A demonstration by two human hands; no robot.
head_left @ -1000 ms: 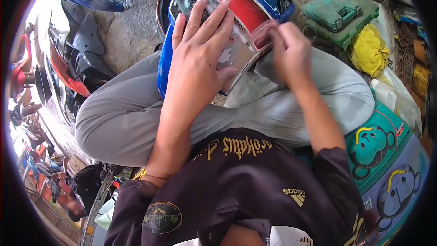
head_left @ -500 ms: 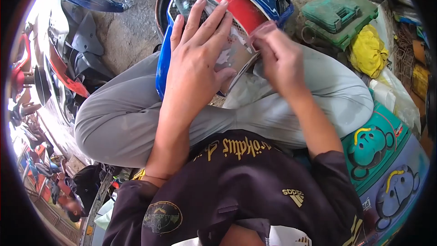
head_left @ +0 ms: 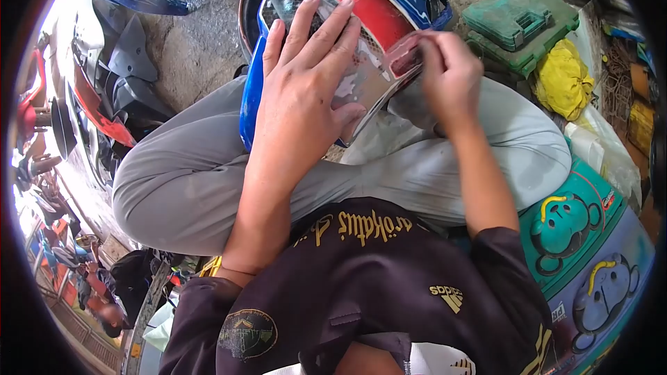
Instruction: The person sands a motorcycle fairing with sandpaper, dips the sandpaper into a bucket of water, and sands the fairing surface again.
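A glossy panel (head_left: pixel 372 10) in red, blue and white, which looks like a vehicle body part, rests tilted against my crossed legs. Its near part shows dull grey, worn patches (head_left: pixel 361 76). My left hand (head_left: pixel 302 87) lies flat on the panel with the fingers stretched apart. At the panel's right edge, my right hand (head_left: pixel 451 80) is closed, thumb and fingers pinching a reddish, film-like strip (head_left: pixel 404 61). The strip lies against the edge just below the red area; whether it is stuck there I cannot tell. The right fingertips are partly hidden.
Behind the panel is a dark round rim (head_left: pixel 246 21). Green cases (head_left: pixel 511 21) and a yellow bundle (head_left: pixel 564 80) lie to the right, above a teal box (head_left: pixel 573 215). Loose body panels (head_left: pixel 132 55) and a blue piece (head_left: pixel 139 0) lie left. Another person (head_left: pixel 108 302) is far left.
My right hand has moved right and slightly upward, and more of the reddish strip shows. The panel has shifted slightly right, with my left hand still flat on it.
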